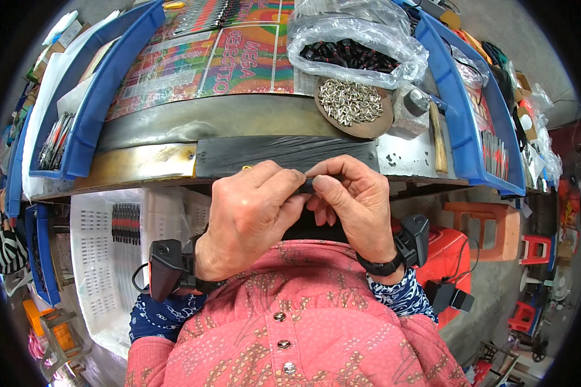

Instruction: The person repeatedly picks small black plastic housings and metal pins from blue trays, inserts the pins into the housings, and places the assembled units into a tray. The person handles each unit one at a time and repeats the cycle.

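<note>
In front of my chest, just off the table edge, my left hand (255,203) and my right hand (352,197) meet at the fingertips. Between them is a small black part (306,186), mostly covered by the fingers, so its exact kind is unclear. Left thumb and forefinger pinch one end of it; the right thumb presses against the other. Beyond the hands, a round dish (372,128) carries a heap of small silver metal tips (350,101). Behind it, a clear plastic bag (394,74) lies open with many short black-and-red parts (350,55) inside.
Right of the dish sit a metal block (409,113) and a wooden handle (438,138). Blue trays with pen-like sticks flank the table, one left (90,138), one right (461,122). Below left, a white basket (100,277) holds black-and-red pens (126,223). A red stool (448,248) stands right.
</note>
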Available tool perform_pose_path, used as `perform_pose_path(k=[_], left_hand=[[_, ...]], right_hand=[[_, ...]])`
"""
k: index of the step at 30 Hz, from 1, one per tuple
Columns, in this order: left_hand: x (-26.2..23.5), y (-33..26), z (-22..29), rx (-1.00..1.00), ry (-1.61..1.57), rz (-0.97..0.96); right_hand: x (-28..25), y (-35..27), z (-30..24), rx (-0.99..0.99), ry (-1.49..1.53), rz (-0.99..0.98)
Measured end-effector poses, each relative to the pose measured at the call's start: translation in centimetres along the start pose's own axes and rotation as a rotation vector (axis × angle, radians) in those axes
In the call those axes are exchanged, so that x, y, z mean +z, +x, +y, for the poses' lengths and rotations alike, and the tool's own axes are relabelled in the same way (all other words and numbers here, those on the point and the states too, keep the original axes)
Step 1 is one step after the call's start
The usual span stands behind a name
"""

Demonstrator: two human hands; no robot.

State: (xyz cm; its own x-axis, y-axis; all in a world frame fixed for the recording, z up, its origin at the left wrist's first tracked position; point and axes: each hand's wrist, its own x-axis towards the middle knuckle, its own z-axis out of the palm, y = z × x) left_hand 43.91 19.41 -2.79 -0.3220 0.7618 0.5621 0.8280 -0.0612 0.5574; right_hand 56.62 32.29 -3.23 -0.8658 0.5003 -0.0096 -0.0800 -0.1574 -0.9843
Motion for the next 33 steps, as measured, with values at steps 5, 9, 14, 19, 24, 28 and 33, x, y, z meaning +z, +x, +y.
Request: perform_pose_path(k=[5, 9, 14, 19, 24, 28, 33], left_hand=[[0.2, 0.0, 0.0, 0.051, 0.042, 0.004], [0.1, 0.0, 0.0, 0.037, 0.040, 0.004], [-0.1, 0.2, 0.0, -0.015, -0.045, 0.001], [-0.6, 0.5, 0.2, -0.084, -0.166, -0.021], [-0.9, 0.6, 0.2, -0.096, -0.199, -0.063], [-0.6, 0.4, 0.1, -0.082, -0.155, -0.049], [0.1, 0.1, 0.0, -0.011, -0.060, -0.001]], right_hand=[[0.3, 0.1, -0.2, 0.044, 0.050, 0.017], [0.8, 0.1, 0.2, 0.029, -0.004, 0.094], [0.3, 0.1, 0.5, -0.002, 0.061, 0.034], [0.1, 0.2, 0.6, -0.016, 0.134, -0.005], [-0.4, 0.1, 0.3, -0.027, 0.061, -0.039], [-0.3, 0.1, 0.4, -0.025, 0.095, -0.033], [-0.2, 0.0, 0.3, 0.014, 0.049, -0.022]])
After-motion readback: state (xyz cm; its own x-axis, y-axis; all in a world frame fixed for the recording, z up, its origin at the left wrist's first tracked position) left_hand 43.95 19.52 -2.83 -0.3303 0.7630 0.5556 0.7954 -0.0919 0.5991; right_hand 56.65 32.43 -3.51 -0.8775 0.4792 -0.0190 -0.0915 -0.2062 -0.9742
